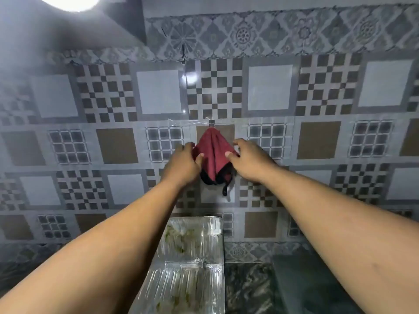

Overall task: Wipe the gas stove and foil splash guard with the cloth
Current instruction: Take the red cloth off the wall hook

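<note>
Two bare hands reach up to a red cloth (212,155) that hangs from a small hook (211,122) on the tiled wall (317,91). The cloth drapes down from the hook in a cone, and a dark piece with a looped cord (225,191) shows under its lower edge. The left hand (182,165) is at the cloth's left edge, its thumb lying on the red fabric and its fingers curled round behind that edge, so it grips the cloth. The right hand (250,162) is at the cloth's right edge, its thumb tip pressed on the fabric and its forefinger bent over the upper edge, pinching the cloth between them; its other fingers are hidden behind the hand and I cannot tell how they lie. Both forearms stretch up toward the cloth from the lower corners of the view. Straight below the cloth, against the foot of the wall, stands the foil guard (192,241), ribbed and shiny, with greenish smears on its face. Below and to the right of the cloth lies a dark marbled counter (247,288). Far above and to the left of the cloth a lamp (70,2) glares bright white. A small reflection of light sits on the wall above the hook.
</note>
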